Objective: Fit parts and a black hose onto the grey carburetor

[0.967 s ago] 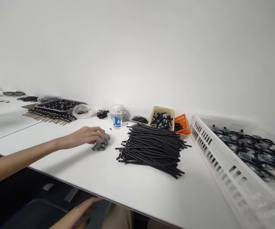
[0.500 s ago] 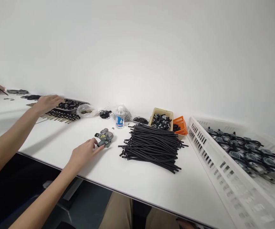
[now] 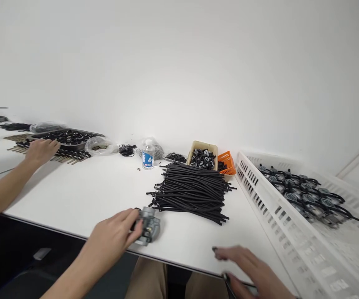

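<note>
My left hand (image 3: 112, 234) grips a grey metal carburetor (image 3: 150, 226) near the table's front edge, thumb on the near side and fingers over its left end. At the lower right, my right hand (image 3: 256, 270) hovers over the front edge, blurred, with thumb and fingers apart. Its fingertips look dark, and I see nothing clearly held between them. Between and beyond my hands lies a pile of black rubber hoses (image 3: 192, 191) on the white table (image 3: 104, 187).
At right, a white crate (image 3: 260, 199) holds several carburetors with hoses (image 3: 307, 193). A cream bin (image 3: 202, 145), an orange basket (image 3: 229, 160) and a water bottle (image 3: 148, 155) stand behind the hoses. A co-worker's hand (image 3: 42, 151) is over brass-ended parts (image 3: 73, 154) by a metal tray (image 3: 95, 133).
My left hand has brought the carburetor nearer and to the right, turning it. My right hand has risen into view. The co-worker's hand has come down off the tray; the view has shifted slightly.
</note>
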Motion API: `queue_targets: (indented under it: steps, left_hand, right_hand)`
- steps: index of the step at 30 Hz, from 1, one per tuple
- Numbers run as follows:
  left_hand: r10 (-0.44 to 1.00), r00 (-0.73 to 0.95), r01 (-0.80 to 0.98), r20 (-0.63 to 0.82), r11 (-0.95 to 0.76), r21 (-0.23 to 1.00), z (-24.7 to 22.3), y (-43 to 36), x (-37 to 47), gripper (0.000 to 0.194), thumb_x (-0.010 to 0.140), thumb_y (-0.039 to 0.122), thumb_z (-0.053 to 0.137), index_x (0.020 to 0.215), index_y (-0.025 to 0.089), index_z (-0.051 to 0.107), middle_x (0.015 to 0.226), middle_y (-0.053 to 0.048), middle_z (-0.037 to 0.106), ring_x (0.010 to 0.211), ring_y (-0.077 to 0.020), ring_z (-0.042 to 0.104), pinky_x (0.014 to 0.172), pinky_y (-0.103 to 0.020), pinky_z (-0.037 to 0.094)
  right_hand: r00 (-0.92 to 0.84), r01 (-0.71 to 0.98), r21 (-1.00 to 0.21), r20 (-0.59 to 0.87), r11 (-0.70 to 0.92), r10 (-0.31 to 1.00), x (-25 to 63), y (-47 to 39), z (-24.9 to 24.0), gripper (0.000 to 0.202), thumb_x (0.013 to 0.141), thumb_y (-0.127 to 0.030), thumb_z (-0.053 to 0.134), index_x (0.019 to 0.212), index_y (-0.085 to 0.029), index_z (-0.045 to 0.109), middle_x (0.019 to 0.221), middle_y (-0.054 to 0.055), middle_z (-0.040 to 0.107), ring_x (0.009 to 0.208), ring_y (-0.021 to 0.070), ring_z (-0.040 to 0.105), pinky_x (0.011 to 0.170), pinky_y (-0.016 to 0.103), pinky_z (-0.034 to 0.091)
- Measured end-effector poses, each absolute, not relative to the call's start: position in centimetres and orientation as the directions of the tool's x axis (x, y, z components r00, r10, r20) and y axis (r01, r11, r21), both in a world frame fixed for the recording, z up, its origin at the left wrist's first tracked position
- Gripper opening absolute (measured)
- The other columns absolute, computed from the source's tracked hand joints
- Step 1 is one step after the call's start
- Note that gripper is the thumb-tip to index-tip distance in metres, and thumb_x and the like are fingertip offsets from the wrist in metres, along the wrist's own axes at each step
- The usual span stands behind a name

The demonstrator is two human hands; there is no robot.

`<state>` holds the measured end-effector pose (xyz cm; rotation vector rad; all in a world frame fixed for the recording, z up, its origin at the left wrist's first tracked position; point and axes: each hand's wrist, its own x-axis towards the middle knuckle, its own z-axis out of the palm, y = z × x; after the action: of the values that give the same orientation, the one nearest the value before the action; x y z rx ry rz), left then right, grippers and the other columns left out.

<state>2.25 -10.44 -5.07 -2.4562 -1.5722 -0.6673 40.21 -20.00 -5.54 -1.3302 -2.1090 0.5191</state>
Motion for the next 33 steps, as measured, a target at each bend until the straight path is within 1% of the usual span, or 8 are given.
queue_targets:
  steps: [4,8,12,16,21,26,29,33]
  left_hand:
    - [0.680,0.595,0.740,0.427,-0.672,0.039,-3.4,-9.6,8.4,0.034,0.103,0.043,0.044,0.082,0.025,0.063,0.074,-0.002,0.071,0.068,-0.0190,0.069,0.059,-0.029,0.044]
    - [0.637,0.652,0.653,0.412,-0.748,0.122,-2.8,-8.1,12.6,0.033,0.101,0.045,0.052,0.077,0.024,0.061,0.071,-0.003,0.067,0.070,-0.0198,0.066,0.063,-0.030,0.046]
    - [0.707,0.507,0.596,0.494,-0.701,0.392,-3.9,-7.8,13.0,0.029,0.087,0.051,0.070,0.093,0.023,0.064,0.096,-0.008,0.069,0.091,-0.0279,0.064,0.083,-0.041,0.054]
    - [0.782,0.505,0.371,0.365,-0.579,0.726,-6.2,-7.9,11.6,0.082,0.071,0.042,0.087,0.143,0.028,0.050,0.143,-0.013,0.059,0.131,-0.0343,0.056,0.112,-0.048,0.048]
    - [0.822,0.555,0.317,0.131,-0.354,0.880,-7.9,-7.6,11.1,0.125,0.062,0.037,0.094,0.165,0.031,0.023,0.162,-0.013,0.046,0.145,-0.0367,0.048,0.123,-0.048,0.039]
    - [0.847,0.519,0.338,0.116,-0.328,0.882,-7.9,-7.4,11.4,0.116,0.062,0.036,0.094,0.161,0.031,0.033,0.157,-0.013,0.052,0.141,-0.0362,0.052,0.121,-0.050,0.041]
    - [0.859,0.491,0.346,0.145,-0.345,0.873,-7.8,-7.5,11.6,0.109,0.063,0.035,0.093,0.157,0.031,0.039,0.150,-0.012,0.058,0.135,-0.0355,0.057,0.117,-0.049,0.044]
    - [0.879,0.440,0.357,0.185,-0.360,0.862,-7.6,-7.7,11.7,0.096,0.065,0.032,0.090,0.150,0.029,0.045,0.141,-0.011,0.064,0.126,-0.0336,0.062,0.110,-0.047,0.050]
  right_hand:
    - [-0.124,0.676,-0.552,0.569,0.489,0.813,36.3,-11.2,0.1,0.027,0.100,-0.042,0.052,0.114,-0.033,0.073,0.102,0.003,0.074,0.086,0.0214,0.070,0.077,0.033,0.058]
    - [0.058,0.865,-0.457,0.499,0.206,0.865,35.8,0.6,2.6,0.027,0.099,-0.028,0.049,0.112,-0.024,0.072,0.103,0.005,0.073,0.093,0.0214,0.068,0.088,0.033,0.053]
    - [0.044,0.905,-0.402,0.419,0.142,0.907,37.0,9.2,2.5,0.029,0.092,-0.013,0.053,0.111,-0.016,0.074,0.113,0.013,0.072,0.111,0.0262,0.065,0.103,0.037,0.046]
    - [-0.007,0.909,-0.386,0.358,0.155,0.934,38.1,12.8,1.0,0.023,0.083,-0.008,0.063,0.098,-0.019,0.077,0.113,0.011,0.073,0.111,0.0256,0.066,0.104,0.035,0.045]
    - [0.078,0.869,-0.468,0.451,0.161,0.889,39.6,13.0,0.4,0.014,0.089,-0.017,0.058,0.087,-0.018,0.072,0.096,0.010,0.074,0.097,0.0241,0.068,0.097,0.036,0.049]
    - [0.238,0.767,-0.582,0.649,0.270,0.723,40.0,8.3,1.6,0.028,0.101,-0.038,0.043,0.110,-0.019,0.061,0.105,0.013,0.071,0.100,0.0239,0.068,0.095,0.039,0.053]
    - [0.250,0.499,-0.673,0.715,0.546,0.653,38.2,2.7,1.3,0.037,0.098,-0.059,0.054,0.107,-0.023,0.057,0.088,0.006,0.069,0.086,0.0223,0.070,0.084,0.037,0.057]
    - [0.146,0.310,-0.775,0.611,0.551,0.778,35.0,-5.0,-1.6,0.038,0.095,-0.062,0.062,0.098,-0.024,0.059,0.077,0.002,0.067,0.071,0.0189,0.067,0.072,0.033,0.057]
